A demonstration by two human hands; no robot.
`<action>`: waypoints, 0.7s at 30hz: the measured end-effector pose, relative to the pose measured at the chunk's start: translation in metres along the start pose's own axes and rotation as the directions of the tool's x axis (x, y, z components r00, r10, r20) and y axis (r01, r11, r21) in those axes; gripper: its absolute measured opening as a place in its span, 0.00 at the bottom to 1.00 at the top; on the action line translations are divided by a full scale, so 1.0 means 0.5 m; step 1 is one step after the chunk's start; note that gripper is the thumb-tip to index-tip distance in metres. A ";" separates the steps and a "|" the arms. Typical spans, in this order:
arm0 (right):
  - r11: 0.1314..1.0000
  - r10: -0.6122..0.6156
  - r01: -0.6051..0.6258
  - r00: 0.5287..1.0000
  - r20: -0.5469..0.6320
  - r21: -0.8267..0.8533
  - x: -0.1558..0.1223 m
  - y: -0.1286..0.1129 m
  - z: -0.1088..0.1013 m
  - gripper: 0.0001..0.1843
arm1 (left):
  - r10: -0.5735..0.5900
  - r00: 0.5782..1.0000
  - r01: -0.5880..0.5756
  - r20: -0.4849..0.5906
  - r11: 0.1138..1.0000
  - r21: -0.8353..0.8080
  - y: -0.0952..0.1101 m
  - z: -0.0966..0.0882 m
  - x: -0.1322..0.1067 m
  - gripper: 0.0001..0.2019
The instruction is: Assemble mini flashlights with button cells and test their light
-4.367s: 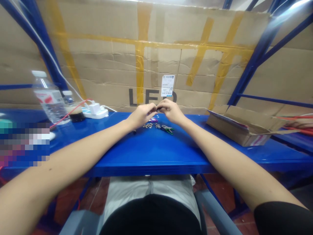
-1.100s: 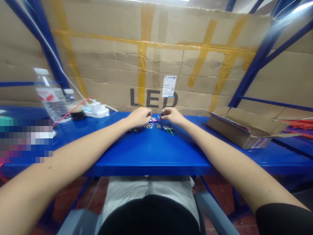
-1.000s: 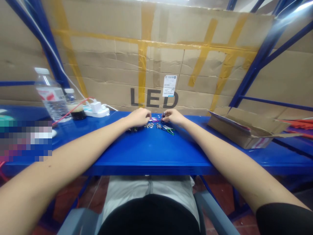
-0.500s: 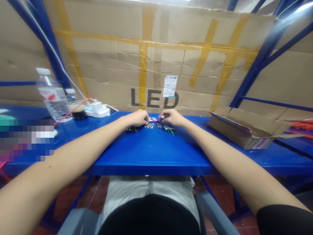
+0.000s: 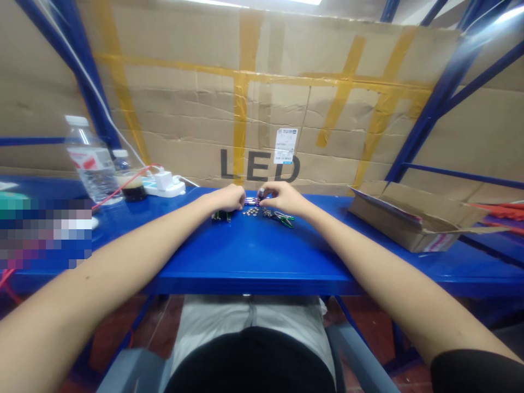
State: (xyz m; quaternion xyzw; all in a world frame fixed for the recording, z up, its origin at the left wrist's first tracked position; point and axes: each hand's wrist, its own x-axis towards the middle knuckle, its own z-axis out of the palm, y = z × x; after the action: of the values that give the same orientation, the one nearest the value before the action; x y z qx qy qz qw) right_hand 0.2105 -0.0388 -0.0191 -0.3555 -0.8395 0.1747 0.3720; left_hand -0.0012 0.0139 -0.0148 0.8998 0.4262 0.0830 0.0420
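Both my hands rest far out on the blue table [image 5: 254, 256]. My left hand [image 5: 228, 197] is curled, its fingertips pinched over a small purple piece [image 5: 251, 201]. My right hand [image 5: 282, 197] is closed too, pinching a tiny dark and silver part [image 5: 261, 191] just above a pile of several small silver parts [image 5: 250, 210]. A green clip-like item [image 5: 283, 218] lies under my right wrist. A small dark green piece [image 5: 220, 216] lies by my left wrist.
A clear water bottle [image 5: 88, 164], a smaller dark-liquid bottle [image 5: 127, 180] and a white power strip [image 5: 166, 185] with red and white cables stand back left. An open cardboard box [image 5: 413, 215] lies at the right. A taped cardboard wall marked LED [image 5: 257, 166] backs the table.
My hands have come down from a raised pinch to the table. Over the last second my right hand shifted slightly left with the tiny part, towards my left hand.
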 end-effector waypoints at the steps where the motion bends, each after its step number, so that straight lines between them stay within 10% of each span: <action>1: 0.997 0.025 -0.029 0.998 0.066 0.069 -0.001 -0.009 0.007 0.11 | -0.018 1.000 0.018 -0.003 1.000 -0.017 0.001 -0.001 -0.001 0.03; 6: 0.986 0.063 -0.106 0.949 0.308 0.125 -0.006 -0.030 0.029 0.10 | -0.055 0.998 0.054 -0.013 0.997 -0.062 0.000 -0.009 -0.005 0.03; 21: 0.958 0.096 -0.170 0.949 0.300 0.230 -0.011 -0.031 0.031 0.09 | 0.053 0.980 -0.057 -0.192 0.998 -0.015 0.008 -0.006 -0.003 0.03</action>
State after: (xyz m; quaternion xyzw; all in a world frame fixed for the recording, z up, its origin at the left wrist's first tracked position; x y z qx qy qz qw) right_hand 0.1943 -0.0540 -0.0235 -0.3325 -0.8292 0.3546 0.2761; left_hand 0.0003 0.0100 -0.0113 0.8986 0.4024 0.1749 0.0077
